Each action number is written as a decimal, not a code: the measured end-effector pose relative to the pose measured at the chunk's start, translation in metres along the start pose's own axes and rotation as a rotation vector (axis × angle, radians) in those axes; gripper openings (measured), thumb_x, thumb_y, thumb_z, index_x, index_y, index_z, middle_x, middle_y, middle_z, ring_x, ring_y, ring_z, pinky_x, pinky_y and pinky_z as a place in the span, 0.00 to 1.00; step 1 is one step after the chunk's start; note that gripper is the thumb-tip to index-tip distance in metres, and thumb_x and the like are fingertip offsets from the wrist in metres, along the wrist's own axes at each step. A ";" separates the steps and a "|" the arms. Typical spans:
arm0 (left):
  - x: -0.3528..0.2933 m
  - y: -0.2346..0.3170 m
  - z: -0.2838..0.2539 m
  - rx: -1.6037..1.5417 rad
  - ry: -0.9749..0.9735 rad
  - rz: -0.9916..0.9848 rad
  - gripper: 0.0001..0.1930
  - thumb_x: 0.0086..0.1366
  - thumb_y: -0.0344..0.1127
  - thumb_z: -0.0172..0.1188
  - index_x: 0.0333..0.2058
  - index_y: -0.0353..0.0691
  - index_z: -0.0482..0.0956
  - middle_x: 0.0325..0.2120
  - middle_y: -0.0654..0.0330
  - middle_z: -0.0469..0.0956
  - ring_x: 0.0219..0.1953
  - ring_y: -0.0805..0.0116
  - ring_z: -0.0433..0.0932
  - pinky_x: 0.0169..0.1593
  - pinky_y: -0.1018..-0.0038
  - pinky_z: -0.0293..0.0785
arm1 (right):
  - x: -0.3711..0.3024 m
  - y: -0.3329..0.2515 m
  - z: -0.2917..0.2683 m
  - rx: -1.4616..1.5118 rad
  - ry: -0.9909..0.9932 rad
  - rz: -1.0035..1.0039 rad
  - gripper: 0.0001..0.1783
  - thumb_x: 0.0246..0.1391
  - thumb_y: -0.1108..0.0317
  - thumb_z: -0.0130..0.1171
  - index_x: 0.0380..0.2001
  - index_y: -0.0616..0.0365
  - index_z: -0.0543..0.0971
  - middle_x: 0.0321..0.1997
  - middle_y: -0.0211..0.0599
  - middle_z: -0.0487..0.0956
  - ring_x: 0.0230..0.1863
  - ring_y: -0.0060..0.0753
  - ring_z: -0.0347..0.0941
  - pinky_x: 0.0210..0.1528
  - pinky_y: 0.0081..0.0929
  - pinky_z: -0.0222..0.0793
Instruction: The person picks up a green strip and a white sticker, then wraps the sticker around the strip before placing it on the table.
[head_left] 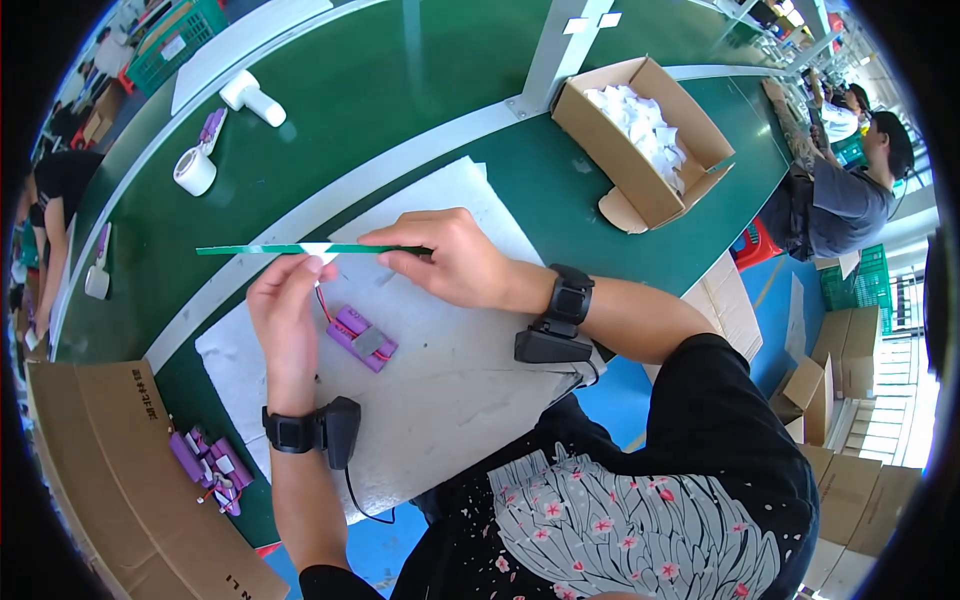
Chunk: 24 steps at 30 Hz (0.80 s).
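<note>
In my right hand [455, 258], closed with thumb and fingers pinched, is the dark end of a long thin green strip [240, 250]. The strip reaches level to the left, past my other hand. A small white piece [318, 249] sits on its middle. My left hand [285, 298] is closed, thumb and fingertips pinching at that white piece. Below my hands, a purple battery pack [350, 326] with grey tape across it lies on a pale mat [430, 380]. Its red and dark wires rise to my left fingertips, where their ends are partly hidden.
An open cardboard box [640, 205] full of crumpled white paper stands at the right. More purple battery packs [212, 470] lie by a large carton [110, 440] at the lower left. White rolls [195, 172] sit beyond a metal rail. A seated person [845, 195] is at far right.
</note>
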<state>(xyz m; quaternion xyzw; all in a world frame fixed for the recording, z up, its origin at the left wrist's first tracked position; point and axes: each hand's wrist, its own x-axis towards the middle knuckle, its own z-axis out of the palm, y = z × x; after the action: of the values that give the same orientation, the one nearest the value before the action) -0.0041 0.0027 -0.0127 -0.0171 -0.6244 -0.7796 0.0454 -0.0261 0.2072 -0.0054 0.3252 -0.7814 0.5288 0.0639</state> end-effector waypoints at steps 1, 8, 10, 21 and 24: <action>0.002 0.001 -0.003 -0.036 0.015 -0.009 0.07 0.56 0.29 0.55 0.31 0.30 0.76 0.25 0.57 0.77 0.30 0.72 0.74 0.39 0.77 0.66 | 0.000 0.000 0.000 -0.011 0.007 -0.003 0.13 0.44 0.78 0.57 0.37 0.58 0.78 0.25 0.41 0.76 0.25 0.37 0.71 0.26 0.26 0.65; 0.016 0.007 -0.037 -0.196 0.111 0.060 0.08 0.56 0.30 0.55 0.32 0.30 0.75 0.27 0.57 0.76 0.31 0.70 0.73 0.39 0.76 0.66 | 0.000 0.010 0.007 0.049 0.053 -0.049 0.13 0.44 0.78 0.57 0.36 0.59 0.78 0.26 0.41 0.76 0.24 0.35 0.70 0.25 0.25 0.65; 0.007 0.014 -0.046 -0.184 0.175 0.060 0.08 0.56 0.30 0.55 0.32 0.30 0.75 0.28 0.57 0.76 0.32 0.70 0.73 0.39 0.75 0.66 | 0.001 0.010 0.009 0.051 0.044 -0.057 0.12 0.44 0.78 0.57 0.36 0.59 0.78 0.26 0.41 0.76 0.24 0.34 0.70 0.26 0.25 0.65; 0.001 0.003 -0.001 -0.060 0.020 -0.016 0.08 0.54 0.28 0.56 0.31 0.28 0.76 0.25 0.54 0.77 0.29 0.69 0.75 0.39 0.75 0.69 | 0.002 0.003 0.005 0.018 -0.003 0.033 0.12 0.48 0.79 0.54 0.38 0.61 0.77 0.26 0.36 0.75 0.19 0.22 0.67 0.22 0.17 0.62; 0.006 0.005 -0.015 -0.072 0.024 0.009 0.08 0.54 0.28 0.56 0.31 0.27 0.76 0.25 0.54 0.78 0.29 0.69 0.75 0.39 0.75 0.69 | 0.002 0.004 0.007 0.021 -0.003 0.049 0.13 0.48 0.79 0.54 0.39 0.61 0.77 0.25 0.35 0.75 0.18 0.20 0.66 0.21 0.16 0.61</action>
<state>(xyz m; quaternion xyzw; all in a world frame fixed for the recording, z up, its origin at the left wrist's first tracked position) -0.0089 -0.0130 -0.0106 -0.0124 -0.5954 -0.8014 0.0558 -0.0285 0.2008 -0.0112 0.3073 -0.7836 0.5380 0.0464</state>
